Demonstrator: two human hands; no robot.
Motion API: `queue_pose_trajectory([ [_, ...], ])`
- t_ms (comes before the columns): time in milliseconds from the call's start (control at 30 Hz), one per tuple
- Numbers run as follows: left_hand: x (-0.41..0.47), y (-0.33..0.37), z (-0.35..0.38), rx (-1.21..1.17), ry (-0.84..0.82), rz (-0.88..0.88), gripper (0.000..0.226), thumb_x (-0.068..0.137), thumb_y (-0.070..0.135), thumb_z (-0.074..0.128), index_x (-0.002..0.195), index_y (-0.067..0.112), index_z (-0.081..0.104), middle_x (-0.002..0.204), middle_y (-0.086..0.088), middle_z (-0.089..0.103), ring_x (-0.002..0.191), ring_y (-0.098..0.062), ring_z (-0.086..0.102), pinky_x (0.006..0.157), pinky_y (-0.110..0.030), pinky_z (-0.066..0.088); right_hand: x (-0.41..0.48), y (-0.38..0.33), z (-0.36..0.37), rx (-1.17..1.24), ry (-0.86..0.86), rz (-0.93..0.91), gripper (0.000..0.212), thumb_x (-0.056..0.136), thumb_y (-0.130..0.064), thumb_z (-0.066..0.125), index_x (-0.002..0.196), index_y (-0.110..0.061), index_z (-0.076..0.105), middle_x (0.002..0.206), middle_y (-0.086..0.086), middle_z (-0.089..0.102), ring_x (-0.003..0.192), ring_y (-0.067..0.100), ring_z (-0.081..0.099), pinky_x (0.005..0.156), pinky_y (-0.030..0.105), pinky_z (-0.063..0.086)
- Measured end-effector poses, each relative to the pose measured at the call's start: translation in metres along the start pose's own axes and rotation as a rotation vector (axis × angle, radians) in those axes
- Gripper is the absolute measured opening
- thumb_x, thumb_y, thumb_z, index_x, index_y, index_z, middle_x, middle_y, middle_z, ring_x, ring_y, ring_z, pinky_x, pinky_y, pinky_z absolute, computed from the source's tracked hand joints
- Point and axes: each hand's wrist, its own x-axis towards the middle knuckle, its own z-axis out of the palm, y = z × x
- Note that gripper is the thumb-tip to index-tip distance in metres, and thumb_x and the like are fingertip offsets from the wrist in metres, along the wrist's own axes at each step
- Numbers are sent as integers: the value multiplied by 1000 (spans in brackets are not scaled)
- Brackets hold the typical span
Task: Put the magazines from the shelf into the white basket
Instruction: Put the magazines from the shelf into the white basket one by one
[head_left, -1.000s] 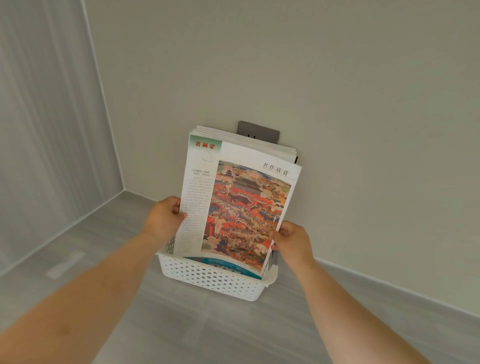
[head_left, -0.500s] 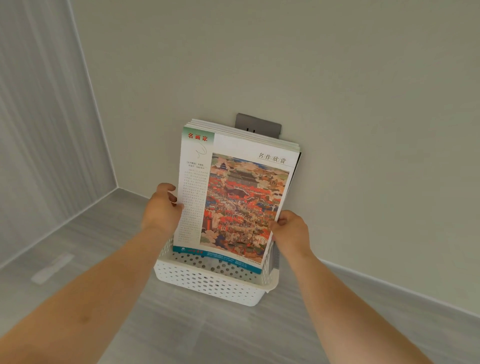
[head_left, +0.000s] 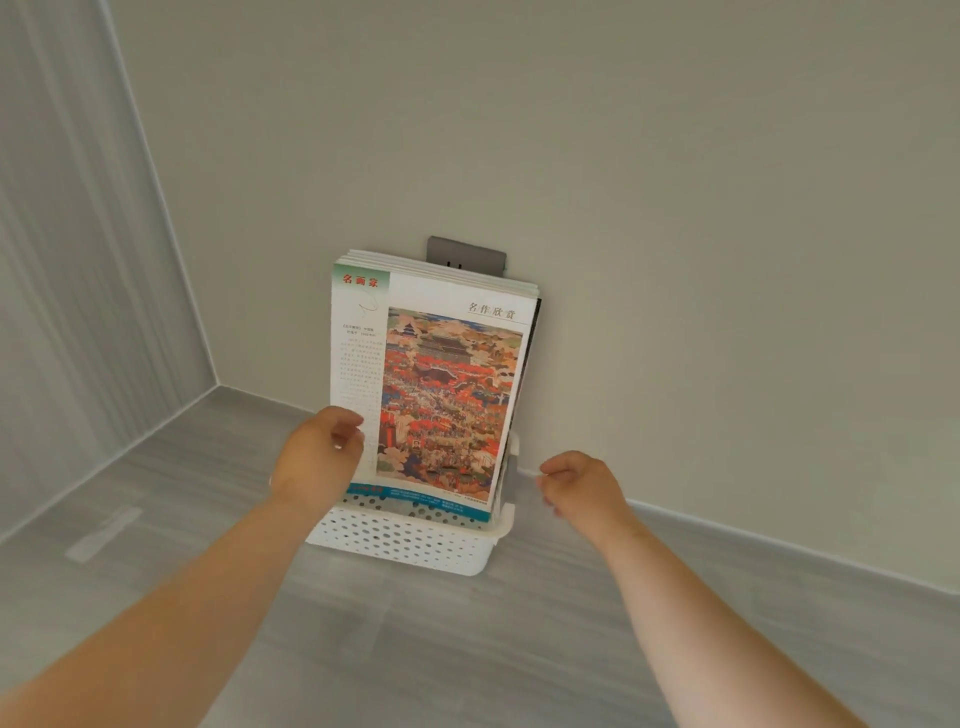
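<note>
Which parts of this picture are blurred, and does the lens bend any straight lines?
Head view: the right hand is motion-blurred, the left hand less so; the magazines stay sharp enough to show the cover painting; the wall-floor edge curves from wide-angle distortion; lighting is soft, without glare.

A plain pale wall (head_left: 675, 182) meets a grey wood-grain floor (head_left: 467, 649), with a grey wall socket (head_left: 467, 253) and a striped panel (head_left: 62, 260) at the left.
</note>
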Motion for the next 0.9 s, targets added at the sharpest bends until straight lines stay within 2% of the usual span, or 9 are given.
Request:
queue_pose_trajectory([
  [100,-39,32,8,48,-247,80,14,87,10,51,93,15,62,91,-4,60,93,-24,58,75,-25,40,-39,17,-31,39,-53,13,17,83,-1,48,82,-13,60,63,-2,57,62,18,54,63,25,46],
  [200,-88,69,19,52,-485,207,14,85,13,54,91,20,64,78,11,58,77,-8,55,63,-16,41,-85,41,-69,33,-116,8,15,83,2,52,92,-9,59,61,1,54,53,14,49,51,19,39],
  [300,-150,94,35,39,-768,266,25,81,10,55,71,33,60,61,14,62,53,4,59,51,-5,43,-134,76,-112,-14,-155,38,23,83,3,54,105,3,58,63,-1,52,51,6,48,48,14,38],
  [400,-215,105,63,34,-1008,243,31,80,3,54,66,30,58,44,18,63,41,6,54,50,-9,44,-186,121,-158,-42,-115,107,26,83,1,54,109,4,57,72,3,56,59,8,49,52,13,37],
  [533,-301,114,115,-140,-944,149,36,80,-8,51,61,22,58,36,16,59,38,5,52,43,-5,39,-257,190,-215,-89,-25,249,27,84,-6,56,111,-3,59,98,11,60,70,11,52,56,12,37],
  [633,-362,113,152,-244,-894,8,36,80,-6,54,61,23,60,42,12,59,46,-2,53,47,-10,41,-305,244,-251,-142,13,360,27,86,-11,55,112,-10,58,114,5,63,89,10,55,72,15,43],
  [733,-423,115,186,-232,-948,-113,28,80,-4,55,66,18,64,50,9,58,53,-9,50,50,-15,43,-349,301,-289,-214,53,466,30,87,-10,52,117,-11,55,124,4,59,101,11,54,89,23,44],
  [833,-470,127,210,-202,-968,-213,18,81,-1,54,94,8,64,79,-5,62,67,-16,55,61,-22,44,-377,351,-314,-189,207,532,33,83,-6,54,116,-6,56,127,10,57,111,19,53,96,27,38],
  [900,-494,137,225,-114,-988,-213,30,83,6,54,113,7,57,105,-6,60,93,-21,59,76,-24,43,-389,374,-321,-159,328,549,35,82,-6,56,117,-3,55,128,13,56,115,25,52,96,28,37],
])
